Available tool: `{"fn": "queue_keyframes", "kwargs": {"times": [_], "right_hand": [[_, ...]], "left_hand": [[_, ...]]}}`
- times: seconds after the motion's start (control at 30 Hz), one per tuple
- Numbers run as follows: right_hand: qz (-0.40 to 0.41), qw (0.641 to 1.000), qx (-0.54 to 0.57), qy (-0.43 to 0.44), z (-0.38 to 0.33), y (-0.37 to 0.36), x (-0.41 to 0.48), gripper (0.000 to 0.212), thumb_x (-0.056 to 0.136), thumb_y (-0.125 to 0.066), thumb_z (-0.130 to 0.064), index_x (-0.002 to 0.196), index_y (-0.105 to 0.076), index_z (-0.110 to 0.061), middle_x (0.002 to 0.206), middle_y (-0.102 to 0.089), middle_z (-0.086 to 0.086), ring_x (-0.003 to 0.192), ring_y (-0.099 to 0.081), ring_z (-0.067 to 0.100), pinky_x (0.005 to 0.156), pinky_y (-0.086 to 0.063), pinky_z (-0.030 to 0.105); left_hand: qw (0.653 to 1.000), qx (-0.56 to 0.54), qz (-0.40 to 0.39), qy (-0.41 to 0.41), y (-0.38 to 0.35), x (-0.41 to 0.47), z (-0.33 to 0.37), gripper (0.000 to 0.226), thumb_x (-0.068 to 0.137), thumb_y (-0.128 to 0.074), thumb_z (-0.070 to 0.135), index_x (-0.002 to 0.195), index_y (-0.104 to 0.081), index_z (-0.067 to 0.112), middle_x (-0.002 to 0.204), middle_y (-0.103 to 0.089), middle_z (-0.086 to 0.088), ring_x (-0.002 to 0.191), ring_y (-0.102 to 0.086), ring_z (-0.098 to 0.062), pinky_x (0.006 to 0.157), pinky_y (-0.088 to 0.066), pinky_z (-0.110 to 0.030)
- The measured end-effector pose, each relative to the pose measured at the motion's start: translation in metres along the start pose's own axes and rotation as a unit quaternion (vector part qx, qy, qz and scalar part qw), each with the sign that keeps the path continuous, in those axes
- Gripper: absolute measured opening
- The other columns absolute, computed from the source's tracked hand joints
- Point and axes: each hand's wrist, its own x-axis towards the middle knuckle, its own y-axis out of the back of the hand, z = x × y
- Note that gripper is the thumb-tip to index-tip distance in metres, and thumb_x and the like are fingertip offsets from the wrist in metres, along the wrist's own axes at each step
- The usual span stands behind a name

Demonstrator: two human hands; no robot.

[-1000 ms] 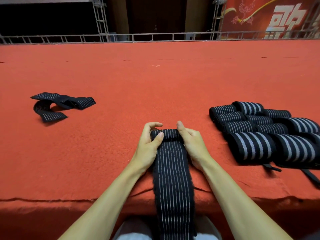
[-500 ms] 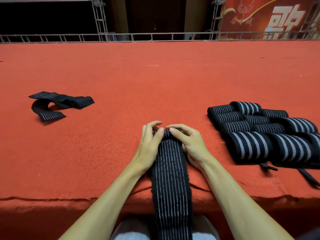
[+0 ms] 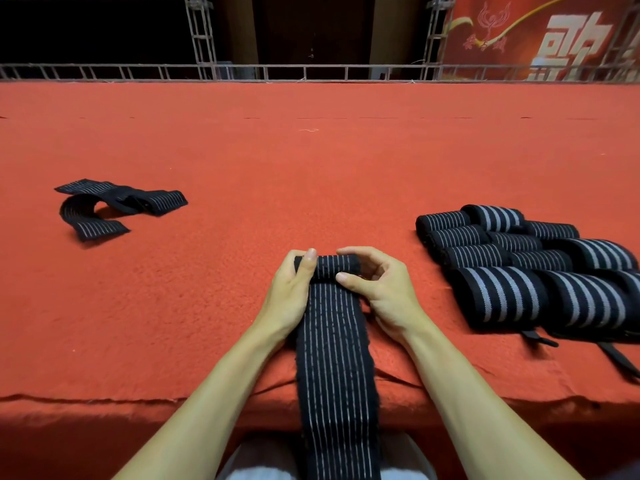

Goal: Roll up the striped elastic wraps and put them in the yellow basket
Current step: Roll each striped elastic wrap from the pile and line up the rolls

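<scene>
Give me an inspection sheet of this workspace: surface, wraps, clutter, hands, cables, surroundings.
Surface: red felt-covered table, felt wrinkled along the front edge.
Job's things: partly rolled wrap at the near edge, tail hanging off the front; loose wrap far left; rolled wraps clustered on the right; yellow basket not in view.
Clutter: nothing seen.
Hands: left hand and right hand each grip one end of the rolled part.
Cables: nothing seen.
Surroundings: metal truss rail behind the table; red banner upper right.

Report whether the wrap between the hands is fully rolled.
Partly rolled: the wrap has a roll at its far end, gripped by the left hand and right hand; the rest lies flat.
</scene>
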Motion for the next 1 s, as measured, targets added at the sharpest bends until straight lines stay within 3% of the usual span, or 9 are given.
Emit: {"fn": "queue_keyframes", "kwargs": {"times": [0.13, 0.2, 0.27, 0.37, 0.47, 0.63, 0.77, 0.9, 1.0], "right_hand": [[-0.01, 1.0, -0.005, -0.02, 0.001, -0.002, 0.001, 0.03, 0.082, -0.074, -0.008, 0.111, -0.069, -0.013, 0.096, -0.072, 0.001, 0.088, -0.066, 0.01, 0.076, -0.051, 0.023], [-0.006, 0.999, 0.004, -0.05, -0.003, -0.006, 0.002, 0.026, 0.089, -0.068, -0.023, 0.109, -0.068, -0.006, 0.085, -0.069, 0.001, 0.073, -0.063, 0.009, 0.064, -0.048, 0.02], [-0.007, 0.997, 0.009, -0.076, -0.004, -0.01, 0.001, 0.046, 0.09, -0.061, -0.042, 0.102, -0.065, 0.003, 0.076, -0.059, 0.011, 0.06, -0.053, 0.021, 0.052, -0.039, 0.023], [0.006, 0.995, -0.028, -0.092, -0.007, -0.011, 0.001, 0.041, 0.092, -0.053, -0.042, 0.091, -0.062, -0.002, 0.05, -0.043, -0.009, 0.04, -0.035, 0.003, 0.037, -0.026, 0.015], [-0.003, 0.996, -0.015, -0.087, -0.007, -0.011, 0.0, 0.042, 0.087, -0.058, -0.044, 0.095, -0.065, -0.003, 0.056, -0.048, -0.004, 0.044, -0.037, 0.007, 0.038, -0.025, 0.02], [-0.011, 0.997, 0.011, -0.082, -0.006, -0.008, -0.001, 0.022, 0.093, -0.061, -0.013, 0.11, -0.065, 0.001, 0.087, -0.062, 0.008, 0.05, -0.053, 0.004, 0.041, -0.036, 0.015], [-0.019, 0.998, 0.024, -0.055, -0.001, -0.003, 0.0, 0.021, 0.086, -0.068, -0.004, 0.107, -0.069, -0.009, 0.098, -0.066, 0.008, 0.07, -0.061, 0.009, 0.052, -0.045, 0.017], [-0.019, 0.999, 0.037, -0.024, 0.002, 0.001, 0.001, 0.03, 0.077, -0.073, 0.003, 0.099, -0.071, -0.018, 0.093, -0.071, 0.001, 0.088, -0.064, 0.015, 0.076, -0.052, 0.028], [-0.016, 0.997, 0.067, -0.031, -0.002, 0.0, 0.001, 0.036, 0.075, -0.068, 0.014, 0.099, -0.07, -0.013, 0.089, -0.072, 0.004, 0.083, -0.066, 0.016, 0.076, -0.054, 0.027]], "left_hand": [[0.997, -0.066, -0.009, -0.029, 0.002, -0.001, 0.0, 0.012, 0.101, -0.046, 0.022, 0.094, -0.055, 0.017, 0.084, -0.059, 0.005, 0.067, -0.057, 0.006, 0.064, -0.046, -0.011], [0.996, -0.071, -0.018, -0.048, 0.002, -0.002, 0.0, 0.008, 0.1, -0.047, 0.017, 0.097, -0.055, 0.018, 0.089, -0.058, 0.004, 0.073, -0.056, 0.005, 0.069, -0.046, -0.012], [0.995, -0.085, -0.023, -0.047, 0.002, -0.004, -0.001, 0.008, 0.099, -0.047, 0.012, 0.099, -0.054, 0.016, 0.089, -0.057, 0.004, 0.073, -0.056, 0.006, 0.068, -0.045, -0.011], [0.994, -0.101, -0.028, -0.035, 0.003, -0.006, 0.001, 0.01, 0.099, -0.047, 0.007, 0.1, -0.054, 0.014, 0.088, -0.057, 0.004, 0.069, -0.056, 0.008, 0.065, -0.045, -0.011], [0.993, -0.107, -0.039, -0.034, 0.004, -0.006, -0.001, 0.012, 0.097, -0.05, 0.004, 0.1, -0.054, 0.015, 0.09, -0.057, 0.003, 0.072, -0.057, 0.004, 0.066, -0.046, -0.013], [0.991, -0.12, -0.047, -0.04, 0.007, -0.006, -0.004, 0.039, 0.072, -0.053, 0.012, 0.109, -0.056, 0.023, 0.096, -0.056, 0.001, 0.079, -0.056, -0.002, 0.068, -0.048, -0.017], [0.989, -0.125, -0.071, -0.039, 0.006, -0.006, -0.004, 0.053, 0.072, -0.051, 0.015, 0.124, -0.049, 0.02, 0.1, -0.054, -0.002, 0.082, -0.057, -0.003, 0.072, -0.048, -0.018], [0.992, -0.108, -0.059, -0.004, 0.001, -0.003, -0.005, 0.043, 0.081, -0.054, 0.049, 0.118, -0.051, 0.027, 0.102, -0.062, 0.007, 0.086, -0.062, 0.002, 0.074, -0.047, -0.016], [0.997, -0.075, -0.025, 0.021, -0.003, 0.001, -0.005, 0.047, 0.078, -0.046, 0.068, 0.109, -0.049, 0.032, 0.103, -0.06, 0.011, 0.085, -0.06, 0.01, 0.078, -0.044, -0.014]]}}
